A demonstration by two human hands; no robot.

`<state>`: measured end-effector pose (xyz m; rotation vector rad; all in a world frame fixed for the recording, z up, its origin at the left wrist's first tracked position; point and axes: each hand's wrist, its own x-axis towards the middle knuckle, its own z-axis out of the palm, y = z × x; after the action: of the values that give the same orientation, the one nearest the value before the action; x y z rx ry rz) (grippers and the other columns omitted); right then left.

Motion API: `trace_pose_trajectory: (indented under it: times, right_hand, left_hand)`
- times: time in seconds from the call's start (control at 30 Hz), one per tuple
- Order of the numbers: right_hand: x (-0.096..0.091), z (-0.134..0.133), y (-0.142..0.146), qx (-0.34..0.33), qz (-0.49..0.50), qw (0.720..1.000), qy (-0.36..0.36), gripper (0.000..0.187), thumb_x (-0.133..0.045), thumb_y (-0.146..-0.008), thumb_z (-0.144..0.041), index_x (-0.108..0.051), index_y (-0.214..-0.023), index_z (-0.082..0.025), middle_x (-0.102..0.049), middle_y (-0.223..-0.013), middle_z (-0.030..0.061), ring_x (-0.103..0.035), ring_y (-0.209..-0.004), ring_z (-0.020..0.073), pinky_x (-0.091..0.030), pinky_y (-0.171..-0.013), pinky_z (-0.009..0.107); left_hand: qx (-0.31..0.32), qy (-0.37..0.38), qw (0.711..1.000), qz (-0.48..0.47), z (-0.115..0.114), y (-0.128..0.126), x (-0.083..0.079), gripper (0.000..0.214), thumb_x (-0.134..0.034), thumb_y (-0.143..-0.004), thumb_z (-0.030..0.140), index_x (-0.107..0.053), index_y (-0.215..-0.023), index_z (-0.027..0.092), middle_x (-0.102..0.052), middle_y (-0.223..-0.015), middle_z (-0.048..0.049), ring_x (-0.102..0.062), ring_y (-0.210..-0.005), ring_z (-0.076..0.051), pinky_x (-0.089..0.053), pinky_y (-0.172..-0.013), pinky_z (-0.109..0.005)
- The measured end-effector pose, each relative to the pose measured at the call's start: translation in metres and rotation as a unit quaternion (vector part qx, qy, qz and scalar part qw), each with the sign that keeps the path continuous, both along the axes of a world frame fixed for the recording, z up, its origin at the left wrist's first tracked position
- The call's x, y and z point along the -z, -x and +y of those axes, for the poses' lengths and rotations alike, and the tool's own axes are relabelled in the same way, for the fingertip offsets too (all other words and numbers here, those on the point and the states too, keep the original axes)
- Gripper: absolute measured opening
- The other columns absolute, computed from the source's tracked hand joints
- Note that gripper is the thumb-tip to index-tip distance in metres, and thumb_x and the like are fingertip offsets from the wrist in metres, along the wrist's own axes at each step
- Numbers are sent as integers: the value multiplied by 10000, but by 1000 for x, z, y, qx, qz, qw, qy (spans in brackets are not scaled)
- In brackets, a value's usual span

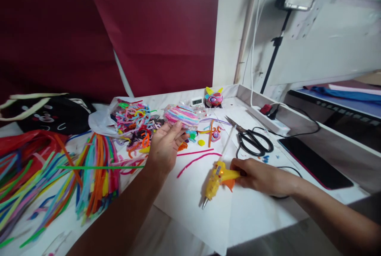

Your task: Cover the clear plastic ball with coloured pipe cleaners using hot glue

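My left hand [165,145] is closed, its thumb pressed on a rounded craft piece [182,116] covered in pink, blue, white and purple fuzzy stripes. My right hand [253,174] grips the handle of a yellow hot glue gun [216,180]. The gun's metal nozzle points down toward me over the white paper [190,208], and a clear glue stick [228,144] sticks out of its back. Between the hands lie a pink pipe cleaner [195,162] and a small yellow disc [201,143]. Black-handled scissors [254,141] rest beyond my right hand.
Bundled pipe cleaners [98,176] and a bag of colourful scraps [131,115] fill the left side. At the back stand a small digital timer [197,101] and a colourful figure [213,98]. A phone [315,162] and a power strip [270,120] lie on the right, with cables nearby.
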<state>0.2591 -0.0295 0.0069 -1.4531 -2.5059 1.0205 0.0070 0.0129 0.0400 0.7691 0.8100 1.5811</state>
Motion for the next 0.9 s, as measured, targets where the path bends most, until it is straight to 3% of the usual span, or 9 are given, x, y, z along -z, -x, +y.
trace_pose_trajectory:
  times: [0.1, 0.2, 0.3, 0.43, 0.57, 0.7, 0.8, 0.9]
  right_hand:
    - [-4, -1, -8, 5, 89, 995, 32, 207, -574, -864, -261, -608, -1055, -187, -670, -892, 48, -607, -776, 192, -464, -658, 265]
    - [-12, -5, -14, 22, 186, 981, 54, 375, -591, -889, -420, -604, -1188, -194, -675, -1085, 78, -631, -966, 239, -514, -824, 314]
    - [-23, -11, -13, 99, 250, 963, 4, 476, -638, -847, -503, -628, -1222, -211, -669, -1174, 87, -619, -1058, 265, -510, -892, 327]
    - [-25, -14, -1, 189, 374, 905, -70, 391, -738, -772, -455, -671, -1092, -240, -696, -1062, 55, -645, -949, 212, -539, -789, 261]
    - [-18, -11, 16, 249, 487, 829, -119, 359, -844, -655, -355, -635, -922, -237, -652, -817, 2, -631, -718, 146, -511, -558, 184]
    - [-16, -11, 32, 279, 472, 823, -148, 304, -819, -671, -365, -663, -872, -199, -629, -682, 14, -607, -592, 152, -466, -436, 199]
    - [-15, -11, 44, 294, 447, 817, -215, 225, -795, -676, -343, -652, -765, -194, -630, -635, 16, -633, -586, 180, -517, -472, 242]
    - [-8, -11, 52, 280, 443, 798, -298, 193, -762, -696, -294, -620, -796, -210, -663, -728, 14, -660, -629, 184, -566, -553, 267]
  left_hand:
    - [-5, 1, 1000, -6, -1, 1, 0, 189, -808, -685, 183, -669, -796, 120, -691, -731, -19, -663, -642, -109, -557, -573, -197]
    - [-6, -2, 1000, -13, -1, 3, -1, 205, -814, -678, 180, -669, -808, 116, -696, -745, -22, -666, -659, -109, -560, -583, -198]
    - [-6, -3, 1000, -22, -1, 4, -1, 206, -807, -688, 178, -671, -832, 122, -706, -778, -25, -671, -683, -110, -562, -584, -196]
    - [-8, -6, 1000, -28, -1, 4, -3, 188, -794, -709, 182, -662, -826, 117, -697, -775, -22, -662, -677, -103, -564, -585, -194]
    - [-13, -6, 999, -42, -4, 3, -5, 190, -795, -705, 180, -645, -801, 116, -681, -764, -18, -657, -675, -105, -568, -593, -204]
    - [-21, -1, 998, -56, -7, 2, -7, 200, -806, -691, 177, -629, -767, 123, -664, -735, -2, -655, -663, -97, -568, -609, -202]
    - [-22, 0, 997, -69, -9, -1, -7, 191, -801, -692, 163, -626, -759, 130, -656, -726, 9, -650, -653, -89, -576, -633, -210]
    - [-16, 1, 997, -73, -12, -4, -7, 166, -784, -716, 168, -637, -781, 129, -665, -745, -1, -655, -672, -93, -580, -662, -218]
